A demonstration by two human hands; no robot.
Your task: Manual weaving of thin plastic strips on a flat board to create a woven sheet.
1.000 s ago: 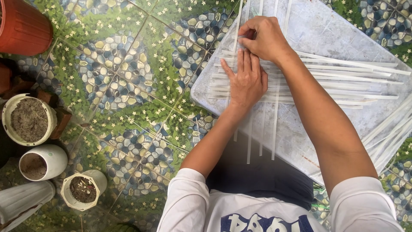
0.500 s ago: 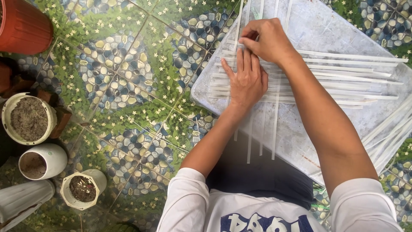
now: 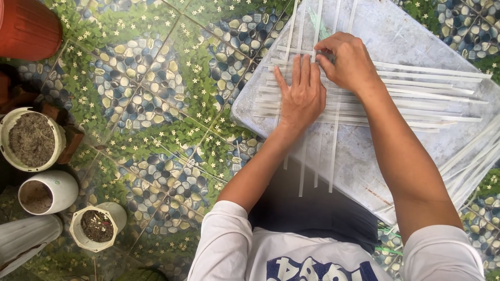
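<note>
White strips (image 3: 375, 96): thin, flat, pale, slightly translucent bands, laid crosswise into a loose weave on the grey board (image 3: 416, 36). One set runs with its long axis left-right across the board, ends fanning out toward the right edge. The other set runs toward and away from me, near ends hanging past the board's front edge over my lap, far ends going out of frame at the top. More loose strips lie bundled at the board's right side, angled diagonally.

My left hand (image 3: 301, 96): flat, palm down, fingers straight and close together, pressing on the crossing zone of the weave. Fingertips point away from me.

My right hand (image 3: 349, 61): fingers curled, pinching one of the vertical strips just beyond my left fingertips, thumb side facing left. The two hands are almost touching.

Board sits on a patterned pebble-and-flower tile floor (image 3: 156, 93). At left, well apart: white pots with soil (image 3: 31, 139), a terracotta pot (image 3: 26, 26) in the top corner.
</note>
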